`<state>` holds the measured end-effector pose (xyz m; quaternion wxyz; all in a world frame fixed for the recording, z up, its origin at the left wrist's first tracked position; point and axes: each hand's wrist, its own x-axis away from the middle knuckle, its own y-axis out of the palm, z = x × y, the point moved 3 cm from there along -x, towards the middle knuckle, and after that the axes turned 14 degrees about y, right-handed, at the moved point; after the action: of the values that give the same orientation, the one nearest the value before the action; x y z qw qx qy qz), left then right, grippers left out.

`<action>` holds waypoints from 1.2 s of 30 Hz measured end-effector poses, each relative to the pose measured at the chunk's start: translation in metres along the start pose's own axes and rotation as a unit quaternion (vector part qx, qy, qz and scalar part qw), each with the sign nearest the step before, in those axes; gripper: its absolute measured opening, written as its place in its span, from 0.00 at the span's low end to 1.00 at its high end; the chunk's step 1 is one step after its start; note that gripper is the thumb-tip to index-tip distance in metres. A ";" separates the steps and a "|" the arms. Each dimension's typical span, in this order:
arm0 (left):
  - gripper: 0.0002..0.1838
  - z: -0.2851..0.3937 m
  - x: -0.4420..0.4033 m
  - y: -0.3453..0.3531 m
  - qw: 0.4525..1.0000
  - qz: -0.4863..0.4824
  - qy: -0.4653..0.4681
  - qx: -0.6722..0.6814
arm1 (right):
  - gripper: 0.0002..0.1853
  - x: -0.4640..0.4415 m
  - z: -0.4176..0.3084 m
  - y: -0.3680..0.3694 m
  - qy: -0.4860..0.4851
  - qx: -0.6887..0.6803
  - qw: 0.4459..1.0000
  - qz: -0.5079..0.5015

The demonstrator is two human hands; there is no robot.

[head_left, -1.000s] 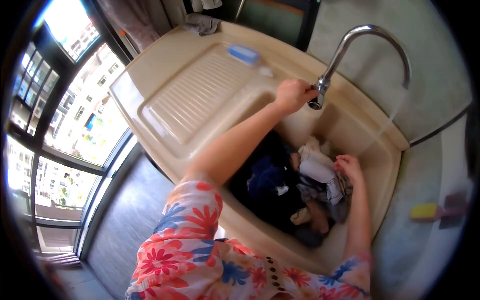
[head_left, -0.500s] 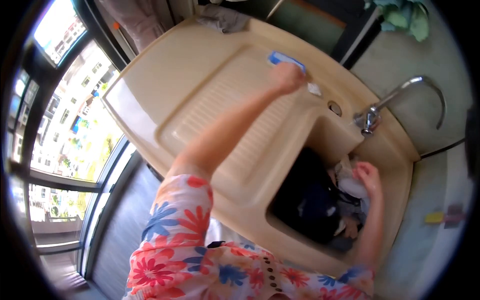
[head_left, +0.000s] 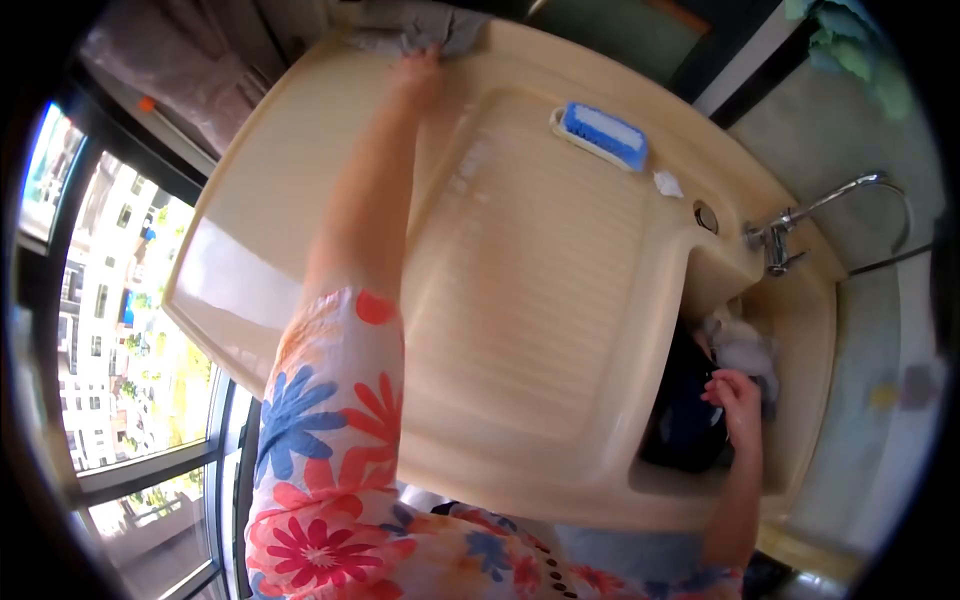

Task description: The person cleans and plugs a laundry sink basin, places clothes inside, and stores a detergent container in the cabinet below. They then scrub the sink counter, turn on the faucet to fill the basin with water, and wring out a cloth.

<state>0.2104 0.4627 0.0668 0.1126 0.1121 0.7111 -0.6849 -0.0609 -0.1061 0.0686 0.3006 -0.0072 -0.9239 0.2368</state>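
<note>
My left hand (head_left: 418, 75) is stretched to the far left corner of the beige sink unit (head_left: 250, 190), its fingers closed on the edge of a crumpled grey cloth (head_left: 455, 32). Over the basin at the right hangs my right hand (head_left: 735, 395), fingers loosely curled and apart, with nothing visible in it. Below and beside it lie dark clothes (head_left: 685, 415) and a pale, greyish garment (head_left: 742, 350) inside the basin.
A blue and white brush (head_left: 605, 135) lies near the back rim, with a small white piece (head_left: 668, 184) beside it. The chrome faucet (head_left: 775, 240) stands behind the basin. Ribbed washboard (head_left: 530, 300) fills the middle; windows are at left.
My left hand has gone from the faucet, past the brush, to the grey cloth. The faucet's water stream no longer shows. My right hand stays over the basin, and the view has shifted left.
</note>
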 end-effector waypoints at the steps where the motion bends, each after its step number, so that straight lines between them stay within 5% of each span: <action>1: 0.21 -0.009 -0.007 0.001 0.999 -0.028 0.001 -0.035 | 0.08 0.007 -0.001 -0.002 0.003 -0.004 1.000 0.007; 5: 0.13 -0.015 -0.004 -0.011 0.989 -0.114 -0.063 0.070 | 0.09 0.018 -0.028 0.007 -0.015 -0.038 0.999 -0.006; 8: 0.14 0.002 0.045 -0.032 0.976 -0.108 0.038 0.183 | 0.13 0.014 -0.090 0.056 -0.084 -0.142 0.979 -0.122; 10: 0.16 0.025 0.093 -0.074 0.899 -0.177 0.077 0.392 | 0.17 -0.013 -0.127 0.109 -0.102 -0.223 0.936 -0.252; 14: 0.18 0.085 0.175 -0.137 0.707 -0.265 0.073 0.651 | 0.23 -0.026 -0.209 0.248 0.040 -0.396 0.816 -0.419; 15: 0.18 0.095 0.192 -0.143 0.679 -0.276 0.107 0.672 | 0.22 -0.037 -0.214 0.268 -0.047 -0.335 0.863 -0.374; 17: 0.17 0.086 0.202 -0.146 0.611 -0.244 0.131 0.741 | 0.19 -0.056 -0.219 0.310 -0.216 -0.193 0.915 -0.282; 18: 0.17 0.071 0.208 -0.144 0.579 -0.221 0.138 0.772 | 0.18 -0.036 -0.227 0.307 -0.228 -0.235 0.879 -0.347; 19: 0.18 0.040 0.209 -0.138 0.548 -0.131 0.100 0.820 | 0.17 -0.016 -0.234 0.303 -0.232 -0.272 0.837 -0.414; 21: 0.19 -0.020 0.212 -0.108 0.398 0.139 -0.034 0.906 | 0.18 0.038 -0.259 0.302 -0.212 -0.223 0.838 -0.451; 23: 0.20 -0.025 0.216 -0.079 0.282 0.174 -0.206 0.921 | 0.18 0.111 -0.261 0.323 -0.281 -0.122 0.823 -0.479; 24: 0.21 -0.014 0.211 -0.070 0.265 0.170 -0.180 0.932 | 0.18 0.142 -0.254 0.336 -0.319 -0.075 0.812 -0.483; 26: 0.22 0.018 0.198 -0.057 0.231 0.152 -0.119 0.954 | 0.18 0.186 -0.228 0.373 -0.559 0.076 0.720 -0.404; 27: 0.23 0.029 0.203 -0.057 0.215 0.139 -0.088 0.963 | 0.16 0.200 -0.224 0.383 -0.721 0.227 0.609 -0.239; 28: 0.22 0.036 0.222 -0.082 0.208 0.148 -0.073 0.964 | 0.14 0.196 -0.225 0.387 -0.720 0.219 0.615 -0.234; 30: 0.21 0.054 0.265 -0.096 0.260 0.382 -0.034 0.886 | 0.07 0.173 -0.229 0.391 -0.711 0.221 0.643 -0.181; 32: 0.19 0.061 0.256 -0.083 0.105 0.459 0.200 0.859 | 0.09 0.171 -0.231 0.388 -0.714 0.148 0.669 -0.143; 34: 0.20 0.067 0.244 -0.086 -0.031 0.413 0.413 0.811 | 0.13 0.159 -0.235 0.378 -0.658 0.138 0.735 -0.084; 36: 0.20 0.079 0.248 -0.080 0.011 0.364 0.129 0.922 | 0.19 0.116 -0.251 0.372 -0.583 0.125 0.803 -0.018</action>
<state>-0.0494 0.3826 0.0621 0.0549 0.4523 -0.6505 -0.6077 -0.0642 0.3511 0.1457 -0.2919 0.1864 -0.8873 0.3047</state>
